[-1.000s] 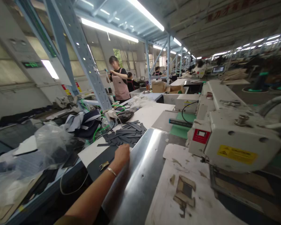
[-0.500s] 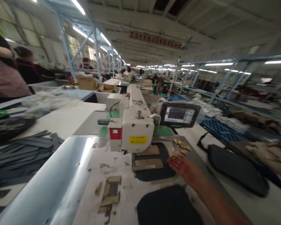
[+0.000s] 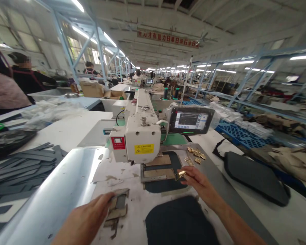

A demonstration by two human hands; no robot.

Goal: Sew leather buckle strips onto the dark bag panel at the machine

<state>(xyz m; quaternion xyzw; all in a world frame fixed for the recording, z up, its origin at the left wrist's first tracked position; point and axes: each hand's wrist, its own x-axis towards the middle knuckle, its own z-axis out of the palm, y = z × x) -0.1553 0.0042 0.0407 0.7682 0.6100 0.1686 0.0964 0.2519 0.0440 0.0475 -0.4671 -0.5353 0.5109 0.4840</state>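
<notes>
My right hand (image 3: 197, 182) pinches a small gold metal buckle (image 3: 181, 174) just right of the clamp frame (image 3: 156, 174) under the white sewing machine (image 3: 137, 137). More gold buckles (image 3: 195, 154) lie in a loose group on the grey plate behind it. My left hand (image 3: 91, 214) holds a thin dark strip (image 3: 118, 196) over the taped cut-out in the white work surface (image 3: 142, 211). A dark fabric panel (image 3: 180, 221) lies in front, between my arms.
A touch screen (image 3: 190, 120) stands right of the machine. Dark strips (image 3: 22, 168) are piled at the left beside a shiny metal sheet (image 3: 58, 190). A dark padded piece (image 3: 255, 177) lies at the right. Other people work at the far left (image 3: 28, 76).
The view swung from the left strip pile to the machine. My right hand reached the buckles and lifted one toward the clamp. My left hand came into view with a strip.
</notes>
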